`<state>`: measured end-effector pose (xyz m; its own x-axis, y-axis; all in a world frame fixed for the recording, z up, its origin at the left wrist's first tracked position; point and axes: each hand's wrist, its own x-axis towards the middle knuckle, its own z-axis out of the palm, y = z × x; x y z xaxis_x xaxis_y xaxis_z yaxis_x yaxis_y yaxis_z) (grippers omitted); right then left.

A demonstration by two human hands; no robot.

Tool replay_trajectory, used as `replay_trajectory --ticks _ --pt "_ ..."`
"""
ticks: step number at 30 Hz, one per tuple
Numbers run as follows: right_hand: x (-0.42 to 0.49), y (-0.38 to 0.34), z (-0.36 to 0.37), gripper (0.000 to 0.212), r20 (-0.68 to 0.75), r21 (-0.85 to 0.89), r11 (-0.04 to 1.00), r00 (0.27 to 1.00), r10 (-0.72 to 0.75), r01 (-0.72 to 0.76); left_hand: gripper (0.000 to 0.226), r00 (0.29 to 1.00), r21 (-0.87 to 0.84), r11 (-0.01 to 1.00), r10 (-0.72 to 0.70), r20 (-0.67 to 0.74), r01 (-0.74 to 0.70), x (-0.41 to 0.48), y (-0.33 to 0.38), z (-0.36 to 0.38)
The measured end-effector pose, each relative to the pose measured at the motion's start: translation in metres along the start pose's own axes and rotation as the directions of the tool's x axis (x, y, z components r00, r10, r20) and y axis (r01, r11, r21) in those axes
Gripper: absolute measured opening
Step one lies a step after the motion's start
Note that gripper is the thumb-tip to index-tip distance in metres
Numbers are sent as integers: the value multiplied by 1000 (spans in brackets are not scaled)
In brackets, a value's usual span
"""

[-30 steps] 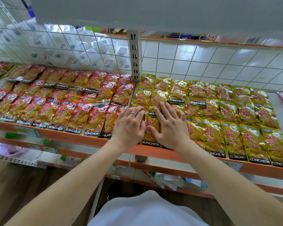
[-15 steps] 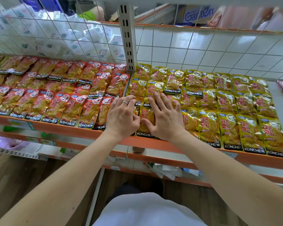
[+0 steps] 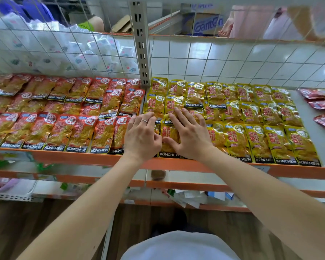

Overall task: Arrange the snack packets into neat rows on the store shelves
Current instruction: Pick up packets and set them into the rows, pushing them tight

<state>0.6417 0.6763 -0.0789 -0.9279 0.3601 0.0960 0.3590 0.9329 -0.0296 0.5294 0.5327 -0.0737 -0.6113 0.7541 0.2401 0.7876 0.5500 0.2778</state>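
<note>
Shelf (image 3: 79, 158), orange front edge, carries snack packets lying flat in rows. Red packets (image 3: 64, 121) fill left half. Yellow packets (image 3: 251, 117) fill right half, from centre post (image 3: 140, 44) nearly to right edge. Left hand (image 3: 142, 136) lies flat at seam between colours, near front edge; fingers straight, close together, ring (image 3: 144, 121) on one. Right hand (image 3: 190, 138) just beside it, flat on yellow packets; fingers straight, spread apart. Front yellow packet (image 3: 169, 154) shows between thumbs, at front edge. Loose red packets (image 3: 323, 104) lie apart at right edge.
</note>
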Motion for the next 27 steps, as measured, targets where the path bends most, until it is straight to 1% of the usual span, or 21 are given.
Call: replay_trajectory --ticks 4,7,11,14,17,21,23,27 --pt "-3 0 -6 90 -81 71 997 997 -5 10 57 999 -24 999 23 -48 -24 -4 0 -4" --pt "-12 2 -15 87 -157 156 986 985 77 -52 57 992 -64 995 64 -105 -71 -5 0 -9" --pt "-34 11 -32 84 -234 223 965 953 193 -140 47 990 -126 991 38 -135 -56 -5 12 -14" --pt "-58 23 -45 83 -241 264 940 928 282 -217 46 983 -122 983 122 -138 -139 -3 35 -13" --pt "-82 41 -56 85 -269 253 923 896 354 -289 47 960 -149 955 232 -157 -256 2 69 -11" --pt "-105 64 -63 84 -273 256 897 864 424 -360 50 933 -165 927 307 -189 -338 6 105 -10" --pt "-118 80 -66 85 -289 281 881 842 457 -382 49 921 -166 913 343 -186 -373 9 126 -8" --pt "-144 115 -68 93 -326 296 862 804 497 -413 44 882 -159 870 446 -152 -467 16 161 3"
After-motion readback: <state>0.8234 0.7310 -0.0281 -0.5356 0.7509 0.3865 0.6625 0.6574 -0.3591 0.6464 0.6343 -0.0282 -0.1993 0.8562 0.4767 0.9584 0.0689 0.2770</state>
